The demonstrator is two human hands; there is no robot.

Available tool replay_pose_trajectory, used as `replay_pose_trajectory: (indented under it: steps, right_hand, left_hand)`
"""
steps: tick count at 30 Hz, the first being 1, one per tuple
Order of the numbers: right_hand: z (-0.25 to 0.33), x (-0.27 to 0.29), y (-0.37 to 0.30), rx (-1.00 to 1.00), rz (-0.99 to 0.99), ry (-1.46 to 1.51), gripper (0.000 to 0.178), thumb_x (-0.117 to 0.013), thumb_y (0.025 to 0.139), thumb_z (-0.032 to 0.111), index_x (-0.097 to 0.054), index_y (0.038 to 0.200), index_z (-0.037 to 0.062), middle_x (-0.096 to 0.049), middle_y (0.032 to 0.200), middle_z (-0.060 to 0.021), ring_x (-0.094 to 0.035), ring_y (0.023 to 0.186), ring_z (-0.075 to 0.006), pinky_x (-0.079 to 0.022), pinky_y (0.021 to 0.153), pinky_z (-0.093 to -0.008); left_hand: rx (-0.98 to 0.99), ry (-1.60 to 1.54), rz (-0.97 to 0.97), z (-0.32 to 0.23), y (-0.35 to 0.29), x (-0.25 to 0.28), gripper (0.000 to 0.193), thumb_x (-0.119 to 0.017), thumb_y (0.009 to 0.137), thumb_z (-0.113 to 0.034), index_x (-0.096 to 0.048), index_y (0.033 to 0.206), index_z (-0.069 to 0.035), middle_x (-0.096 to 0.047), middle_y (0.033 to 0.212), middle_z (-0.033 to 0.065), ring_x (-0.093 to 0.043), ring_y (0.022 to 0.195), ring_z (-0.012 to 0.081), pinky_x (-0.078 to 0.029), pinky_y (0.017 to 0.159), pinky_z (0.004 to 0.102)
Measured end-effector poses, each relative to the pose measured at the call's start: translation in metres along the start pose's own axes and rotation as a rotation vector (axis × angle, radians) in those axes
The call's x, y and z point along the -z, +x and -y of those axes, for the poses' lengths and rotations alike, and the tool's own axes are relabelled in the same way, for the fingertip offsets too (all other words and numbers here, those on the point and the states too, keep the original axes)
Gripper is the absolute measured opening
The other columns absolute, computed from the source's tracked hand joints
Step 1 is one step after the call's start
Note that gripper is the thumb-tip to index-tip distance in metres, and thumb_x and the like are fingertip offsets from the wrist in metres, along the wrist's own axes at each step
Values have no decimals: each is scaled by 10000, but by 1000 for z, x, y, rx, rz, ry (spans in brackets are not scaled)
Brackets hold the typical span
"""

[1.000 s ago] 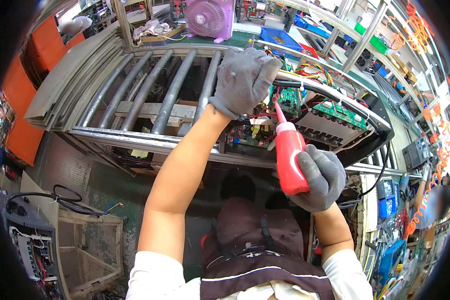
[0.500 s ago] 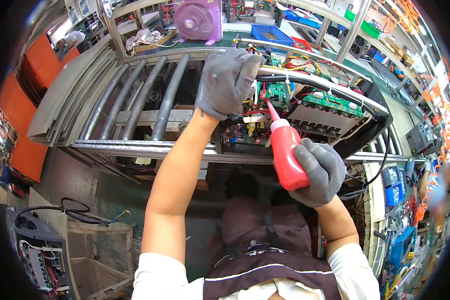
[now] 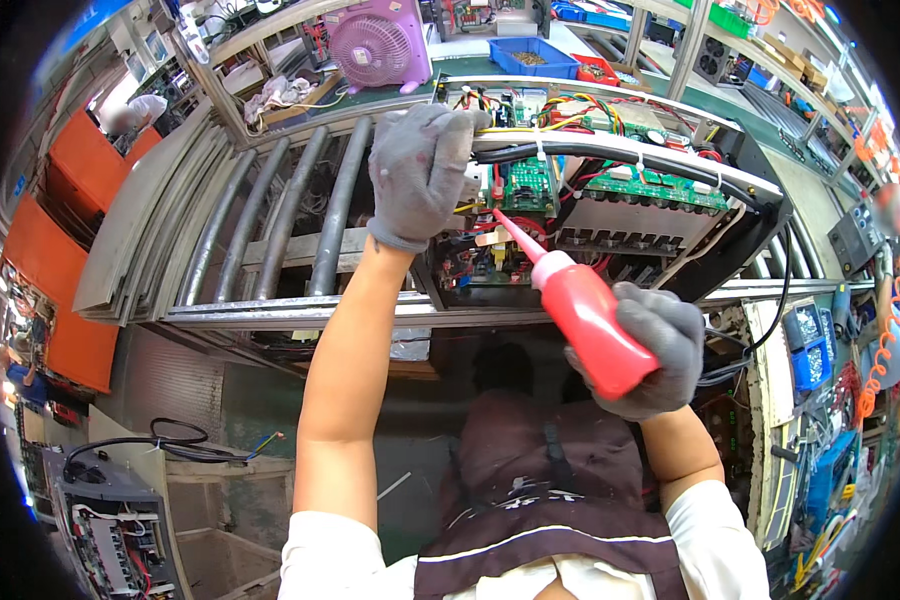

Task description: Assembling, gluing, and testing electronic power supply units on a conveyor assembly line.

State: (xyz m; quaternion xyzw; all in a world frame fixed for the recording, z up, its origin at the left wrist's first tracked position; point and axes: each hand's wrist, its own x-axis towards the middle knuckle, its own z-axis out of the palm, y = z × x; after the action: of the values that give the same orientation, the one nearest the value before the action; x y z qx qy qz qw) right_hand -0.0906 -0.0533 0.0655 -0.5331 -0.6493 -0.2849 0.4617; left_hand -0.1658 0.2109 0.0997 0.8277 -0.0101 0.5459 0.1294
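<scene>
A red squeeze bottle (image 3: 592, 318) with a long pointed nozzle is gripped in my right hand (image 3: 662, 350), which wears a grey glove. Its nozzle tip reaches up and left to the wiring beside a small green circuit board (image 3: 528, 183); whether it touches anything I cannot tell. My left hand (image 3: 422, 175), gloved too, is curled closed around the left end of the pale top bar (image 3: 590, 145) of an open electrical machine. What its fingertips press on is hidden. A thick black cable (image 3: 660, 178) runs along that bar, above a second green board (image 3: 660, 190).
The machine lies on a roller conveyor with metal rollers (image 3: 340, 205) to its left. Behind it stand a purple fan (image 3: 375, 45), a blue tray (image 3: 532, 58) and a red tray (image 3: 597, 70). Flat panels (image 3: 155, 215) are stacked at left. Another opened machine (image 3: 110, 540) sits at lower left.
The whole view has shifted slightly. The bottle has tilted further over, its nozzle now slanting more to the left, toward lower wiring. My left hand keeps its place at the bar's end.
</scene>
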Motion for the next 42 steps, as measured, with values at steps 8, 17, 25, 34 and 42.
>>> replay_pose_trajectory:
  steps: [8, 17, 25, 34, 42]
  right_hand:
    - [-36, 47, -5, -694, -940, 505, 464, -600, 896, 410, -535, 1123, 10, -614, 1042, -113, -588, 869, -195, -477, 748, -345]
    - [-140, 137, -32, -727, -1257, 1024, 440, -579, 917, 421, -561, 1078, 12, -614, 907, -111, -563, 751, -223, -454, 786, -355]
    - [-173, 131, -11, -654, -1388, 925, 384, -507, 958, 423, -555, 1118, 78, -564, 815, -56, -509, 726, -166, -435, 676, -277]
    - [-266, 147, 10, -969, -1175, 1277, 383, -573, 903, 421, -541, 984, 47, -529, 832, -51, -472, 796, -180, -429, 783, -321]
    - [-257, 189, 49, -1428, -1066, 1199, 517, -617, 871, 483, -562, 1135, 41, -625, 1019, -94, -575, 861, -208, -438, 843, -367]
  left_hand:
    - [-115, 169, -18, -6, 10, -4, 250, -472, 929, -166, -698, 928, -58, -660, 844, 89, -588, 786, 248, -413, 747, 357]
    - [-64, 200, 63, 20, 36, -31, 228, -454, 902, -98, -673, 852, -56, -649, 779, 78, -609, 714, 232, -388, 724, 340]
    - [217, 332, 198, 22, 34, -35, 295, -452, 871, -152, -693, 909, 14, -632, 880, 121, -576, 899, 258, -440, 845, 360]
    - [199, 252, 269, -20, 30, -34, 411, -389, 899, -323, -653, 971, -17, -574, 753, 91, -533, 712, 251, -373, 778, 420]
    - [276, 338, 419, -32, 42, -30, 207, -531, 789, -159, -631, 952, -77, -572, 802, 68, -545, 746, 257, -367, 756, 408]
